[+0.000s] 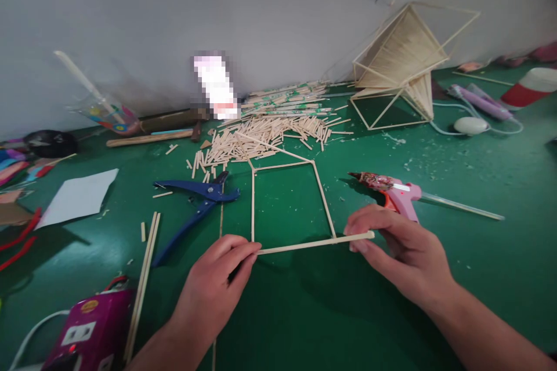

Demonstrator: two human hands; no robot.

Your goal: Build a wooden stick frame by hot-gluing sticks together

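Observation:
A frame of thin wooden sticks [283,166] is held over the green table, with more sticks slanting off its far side. My left hand [221,272] pinches its near left corner, where the near stick [300,246] meets the left side stick. Fingers and thumb of my right hand [400,252] close around that near stick close to its right end, which juts past the right side stick. Beyond my right hand lies a pink hot glue gun [402,194] with a clear glue stick in its back. Blue cutters [209,191] lie with handles spread, left of the frame.
Behind the frame is a heap of short cut sticks [278,130]. A larger stick structure [404,64] leans against the wall at back right. Long sticks [145,278], a purple power strip [89,324] and white paper [78,197] lie left. A red-and-white cup [528,88] is far right.

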